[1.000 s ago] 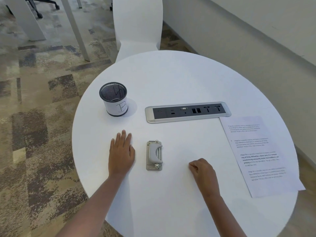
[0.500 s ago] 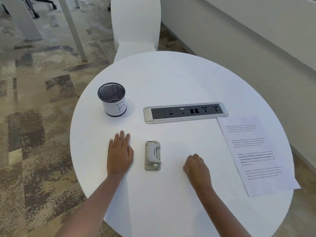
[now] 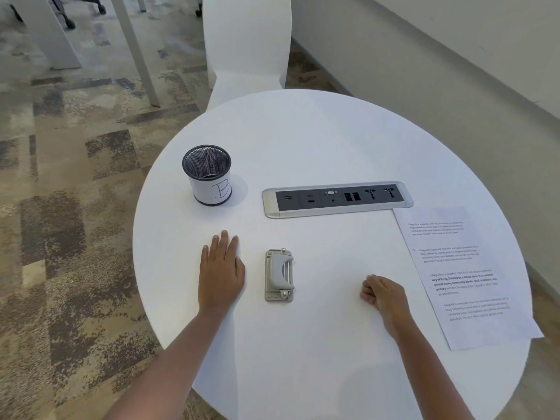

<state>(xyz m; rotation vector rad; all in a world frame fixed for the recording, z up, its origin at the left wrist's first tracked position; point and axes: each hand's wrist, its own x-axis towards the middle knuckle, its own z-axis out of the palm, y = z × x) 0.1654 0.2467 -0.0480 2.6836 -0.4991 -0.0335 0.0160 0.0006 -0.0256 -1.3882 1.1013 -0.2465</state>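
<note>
While my left hand (image 3: 221, 274) lies flat on the counter (image 3: 303, 140), fingers pressed together, the hole punch (image 3: 279, 275) sits at its three o'clock, my right hand (image 3: 385, 294) curled empty beyond.

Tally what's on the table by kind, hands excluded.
Hole punch: 1
Mesh cup: 1
Socket panel: 1
Printed sheet: 1
Total: 4

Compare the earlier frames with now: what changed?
The right hand, fingers curled, edged right, away from the hole punch toward the printed sheet, holding nothing. The left hand stays flat on the table; hole punch, printed sheet and mesh pen cup unmoved.
</note>
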